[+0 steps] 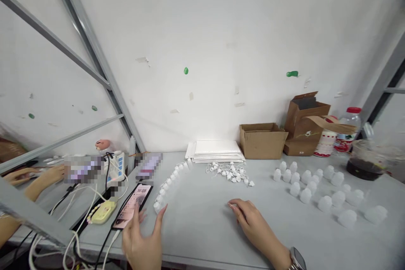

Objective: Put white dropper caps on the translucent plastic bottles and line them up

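My left hand (142, 238) is over the table's front left, palm down, thumb and fingers spread and nothing in them. Its fingers overlap the lower edge of a phone (134, 204) showing 16:05. Just beyond its thumb starts a curved row of small white caps (164, 186) that runs back toward the wall. My right hand (253, 219), with a watch on the wrist, rests near the table's middle, fingers loosely stretched and holding nothing visible. Beyond it lies a loose pile of small white pieces with thin loops (232, 172). Several frosted, rounded cups (311, 187) stand to its right.
At the back are a stack of flat white sheets (218, 151), a cardboard box (263, 141), a brown paper bag (305, 126), and a red-capped bottle (348, 130). Cables and a yellow case (103, 212) lie at left, beside a metal frame post. Another person's hand (52, 175) is farther left.
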### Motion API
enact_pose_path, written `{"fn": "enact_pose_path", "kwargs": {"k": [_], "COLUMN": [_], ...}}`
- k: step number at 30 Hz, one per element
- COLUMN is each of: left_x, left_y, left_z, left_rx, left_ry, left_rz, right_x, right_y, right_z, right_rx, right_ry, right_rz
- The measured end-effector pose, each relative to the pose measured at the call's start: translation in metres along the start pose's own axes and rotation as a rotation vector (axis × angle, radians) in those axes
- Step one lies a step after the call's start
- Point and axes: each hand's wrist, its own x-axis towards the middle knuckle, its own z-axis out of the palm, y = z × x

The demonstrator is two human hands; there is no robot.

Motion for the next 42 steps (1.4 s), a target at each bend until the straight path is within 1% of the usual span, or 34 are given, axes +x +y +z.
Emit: {"fn": "enact_pose_path", "kwargs": {"k": [1,2,3,4,6,8,9,10,13,15,17,18,20,22,24,28,30,32,33,35,37,38,40,42], "left_x": [-0.009,-0.019,-0.028,-0.037,-0.049,-0.054,-0.054,-0.053,-0.049,-0.051,-0.056,-0.059,-0.065,-0.065,-0.060,-0.035,-0.024,-0.016,-0.014,-0.014,-0.016,-0.018,-0.021,-0.023], "left_y": [0.007,0.015,0.024,0.033,0.051,0.067,0.075,0.083,0.106,0.119,0.126,0.128,0.125,0.119,0.111,0.099,0.094,0.090,0.089,0.086,0.086,0.087,0.088,0.090], "left_z": [0.001,0.003,0.005,0.009,0.019,0.035,0.044,0.055,0.088,0.109,0.125,0.130,0.136,0.139,0.140,0.148,0.154,0.159,0.161,0.163,0.162,0.162,0.161,0.161], "left_rx": [-0.040,-0.106,-0.183,-0.255,-0.325,-0.301,-0.271,-0.229,-0.127,-0.072,-0.054,-0.053,-0.079,-0.125,-0.160,-0.210,-0.217,-0.203,-0.190,-0.154,-0.114,-0.096,-0.064,-0.036], "left_ry": [0.092,0.116,0.044,-0.086,-0.424,-0.781,-0.920,-1.016,-1.134,-1.133,-1.082,-1.068,-1.032,-0.997,-0.982,-1.011,-1.020,-1.027,-1.024,-1.003,-0.978,-0.970,-0.962,-0.950], "left_rz": [0.055,0.108,0.177,0.245,0.312,0.351,0.378,0.401,0.517,0.548,0.560,0.565,0.571,0.575,0.545,0.357,0.306,0.284,0.277,0.272,0.275,0.280,0.292,0.300], "right_x": [0.000,0.000,0.000,0.001,0.002,0.003,0.002,0.002,-0.003,-0.008,-0.011,-0.012,-0.012,-0.008,-0.003,0.006,0.007,0.005,0.003,-0.003,-0.011,-0.015,-0.021,-0.022], "right_y": [-0.001,-0.002,-0.003,-0.003,-0.001,0.006,0.010,0.016,0.032,0.041,0.045,0.046,0.047,0.048,0.051,0.057,0.058,0.054,0.051,0.043,0.035,0.032,0.027,0.023], "right_z": [0.000,0.001,0.001,0.001,-0.001,-0.009,-0.015,-0.023,-0.053,-0.074,-0.090,-0.097,-0.105,-0.109,-0.110,-0.109,-0.108,-0.101,-0.096,-0.079,-0.056,-0.045,-0.024,-0.011], "right_rx": [-0.008,-0.023,-0.044,-0.074,-0.171,-0.299,-0.357,-0.407,-0.578,-0.728,-0.858,-0.916,-1.007,-1.064,-1.090,-1.089,-1.059,-0.968,-0.884,-0.659,-0.484,-0.432,-0.389,-0.409], "right_ry": [0.007,0.014,0.028,0.048,0.105,0.181,0.220,0.258,0.394,0.481,0.546,0.564,0.561,0.522,0.479,0.431,0.441,0.471,0.486,0.484,0.429,0.397,0.372,0.349], "right_rz": [-0.010,-0.022,-0.036,-0.055,-0.095,-0.082,-0.047,0.005,0.204,0.305,0.403,0.439,0.476,0.479,0.468,0.436,0.417,0.387,0.363,0.283,0.216,0.197,0.196,0.206]}}
